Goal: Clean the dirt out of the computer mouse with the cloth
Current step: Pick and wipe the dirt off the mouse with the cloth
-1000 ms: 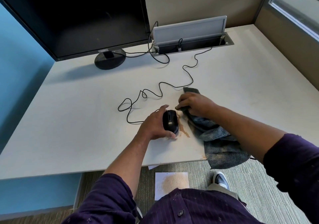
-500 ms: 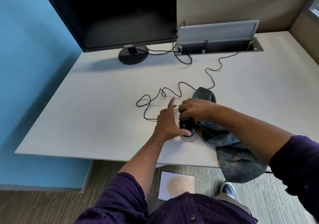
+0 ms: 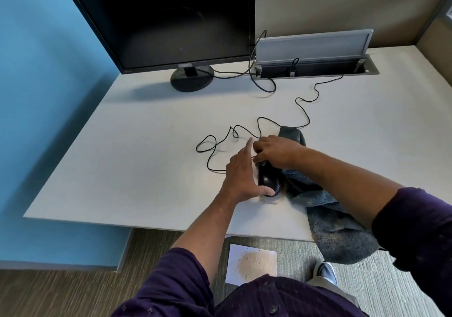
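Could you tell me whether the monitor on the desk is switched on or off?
It looks off: the monitor screen is uniformly black, with only faint reflections and no image. A sleeping display cannot be ruled out.

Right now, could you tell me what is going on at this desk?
A person is cleaning a black computer mouse on a white desk. The left hand lies flat against the mouse's left side, thumb curled round its near end. The right hand is at the mouse's far end, over a grey cloth that trails off the desk edge. Some tan dirt shows by the mouse. The mouse cable loops toward the monitor.
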